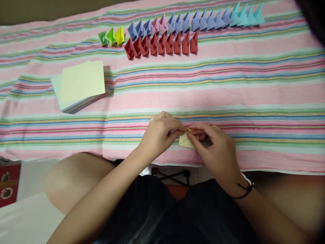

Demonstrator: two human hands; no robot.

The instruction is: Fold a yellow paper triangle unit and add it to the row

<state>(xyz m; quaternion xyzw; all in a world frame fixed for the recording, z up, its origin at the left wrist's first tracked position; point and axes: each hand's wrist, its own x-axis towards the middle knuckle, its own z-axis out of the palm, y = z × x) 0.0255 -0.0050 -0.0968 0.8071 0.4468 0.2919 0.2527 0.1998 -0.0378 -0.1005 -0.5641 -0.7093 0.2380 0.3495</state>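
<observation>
A small pale yellow piece of folded paper (185,141) lies on the striped cloth (228,91) near its front edge. My left hand (159,132) pinches the paper's upper left corner with closed fingers. My right hand (215,149) presses and pinches the paper's right side, covering part of it. A black cord circles my right wrist.
A stack of square coloured sheets (80,84), pale yellow on top, sits at the left. Rows of folded paper pieces stand at the far side: green and yellow (111,36), red (162,44), blue and pink (177,23), teal (247,15). My knees are below the cloth's edge.
</observation>
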